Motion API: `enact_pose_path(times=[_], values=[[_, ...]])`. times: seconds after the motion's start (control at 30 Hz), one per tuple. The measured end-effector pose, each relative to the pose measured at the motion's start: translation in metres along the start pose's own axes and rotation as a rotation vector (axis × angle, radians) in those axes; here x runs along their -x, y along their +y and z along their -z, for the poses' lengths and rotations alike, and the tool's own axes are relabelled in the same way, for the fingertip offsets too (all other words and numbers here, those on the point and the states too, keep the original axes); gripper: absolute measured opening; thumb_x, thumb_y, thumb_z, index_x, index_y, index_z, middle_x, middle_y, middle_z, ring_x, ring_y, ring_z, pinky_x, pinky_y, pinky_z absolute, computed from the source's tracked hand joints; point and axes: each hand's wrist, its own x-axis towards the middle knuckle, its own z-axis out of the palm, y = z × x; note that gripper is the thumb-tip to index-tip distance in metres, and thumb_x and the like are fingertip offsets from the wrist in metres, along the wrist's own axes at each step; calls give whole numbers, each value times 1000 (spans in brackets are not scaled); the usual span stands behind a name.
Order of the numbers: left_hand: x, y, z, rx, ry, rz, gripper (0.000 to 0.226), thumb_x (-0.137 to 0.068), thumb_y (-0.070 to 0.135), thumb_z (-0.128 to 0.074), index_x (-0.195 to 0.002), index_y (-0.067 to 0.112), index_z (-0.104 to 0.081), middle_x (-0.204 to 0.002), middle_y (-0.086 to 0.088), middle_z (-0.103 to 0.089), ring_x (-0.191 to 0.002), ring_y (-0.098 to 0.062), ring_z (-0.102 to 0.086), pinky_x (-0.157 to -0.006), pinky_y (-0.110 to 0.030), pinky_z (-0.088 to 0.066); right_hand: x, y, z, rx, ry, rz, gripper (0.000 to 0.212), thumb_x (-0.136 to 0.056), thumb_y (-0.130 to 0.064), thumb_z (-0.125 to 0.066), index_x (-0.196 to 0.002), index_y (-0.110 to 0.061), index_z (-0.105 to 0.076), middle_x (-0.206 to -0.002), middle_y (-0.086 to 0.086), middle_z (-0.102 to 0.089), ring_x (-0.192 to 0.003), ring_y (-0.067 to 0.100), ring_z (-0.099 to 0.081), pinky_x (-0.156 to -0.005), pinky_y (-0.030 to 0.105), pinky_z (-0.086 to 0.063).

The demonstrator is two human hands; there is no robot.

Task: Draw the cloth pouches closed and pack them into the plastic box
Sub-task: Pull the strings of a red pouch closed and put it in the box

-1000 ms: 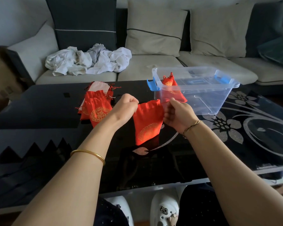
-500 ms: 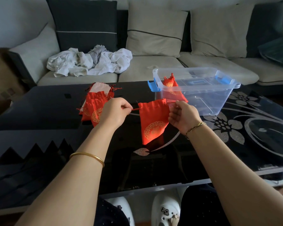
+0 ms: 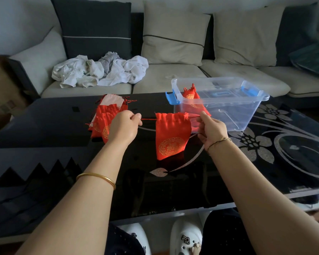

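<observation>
Pouch (image 3: 170,137): light, limp cloth. Left hand (image 3: 124,127) at 9 o'clock, right hand (image 3: 211,128) at 3 o'clock; each grip pinches a drawstring (image 3: 148,119).

- 1 red pouch (image 3: 170,136) held up by its drawstrings.
- 1 red pouch in the box (image 3: 191,97).
- 1 pile of red pouches (image 3: 107,115) on the table; count within it cannot be told.
- 1 clear plastic box (image 3: 247,107), with 2 blue latches.
- 2 hands: left hand (image 3: 124,126), right hand (image 3: 211,130).
- 4 sofa cushions.
- 2 white shoes.
</observation>
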Motion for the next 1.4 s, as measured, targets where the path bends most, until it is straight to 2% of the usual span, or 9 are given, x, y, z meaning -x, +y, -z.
enact_pose_path(times=[0.13,0.3,0.43,0.53,0.67,0.87,1.0,1.23,1.4], values=[[-1,7,2,913,-148,657,36,-98,24,-40,-64,17,-51,-45,7,-42,-37,-6,-34,-44,-18,-28,-5,0,2,-258,-54,-353,31,-91,-33,-55,-61,-22,-55,-48,-8,-42,-51,8,-41,-57,21,-36],[-1,6,7,1375,-66,761,42,-97,19,-33,-57,20,-44,-36,9,-35,-27,-5,-28,-33,-12,-24,-9,-5,8,-486,61,-482,37,-93,-26,-51,-57,-19,-48,-45,-7,-34,-49,8,-31,-56,19,-29],[3,26,8,1294,11,546,34,-98,26,-45,-66,20,-52,-67,8,-57,-57,-3,-51,-57,-17,-38,-10,-1,7,-382,79,-258,31,-92,-24,-54,-63,-15,-53,-40,-6,-38,-36,7,-31,-43,16,-28],[7,38,12,1137,-134,273,33,-100,33,-38,-70,21,-46,-95,8,-70,-93,-5,-64,-81,-27,-41,-1,-13,2,-196,24,-18,30,-90,-25,-58,-62,-15,-59,-41,-8,-44,-39,7,-38,-43,18,-34],[16,51,8,984,-233,149,35,-101,28,-39,-69,17,-51,-59,7,-63,-60,-8,-63,-73,-26,-45,20,-29,-14,15,-93,203,30,-88,-26,-59,-61,-15,-64,-54,-2,-51,-47,9,-44,-46,17,-39],[24,57,7,774,-389,68,16,-93,8,-52,-99,6,-66,-78,0,-61,-65,-7,-52,-62,-19,-47,40,-39,-29,158,-193,435,33,-89,-27,-59,-57,-21,-64,-43,-15,-53,-45,-4,-47,-59,14,-40],[27,53,4,492,-406,-84,8,-83,11,-68,-87,18,-68,-82,1,-67,-61,-3,-55,-61,-22,-43,46,-43,-32,231,-282,551,35,-91,-21,-58,-56,-17,-63,-43,-15,-56,-46,-6,-50,-53,5,-40],[21,48,1,529,-312,-92,8,-85,20,-68,-79,17,-71,-68,-5,-57,-53,-9,-44,-53,-21,-38,37,-33,-35,149,-319,269,48,-97,-46,-37,-67,-20,-64,-67,-1,-56,-47,3,-45,-43,15,-34],[20,46,3,618,-347,-67,9,-88,13,-64,-87,11,-72,-65,6,-57,-53,-3,-44,-52,-15,-41,39,-24,-32,315,-488,214,34,-97,-37,-43,-78,-17,-63,-71,-7,-59,-68,6,-53,-65,25,-41]])
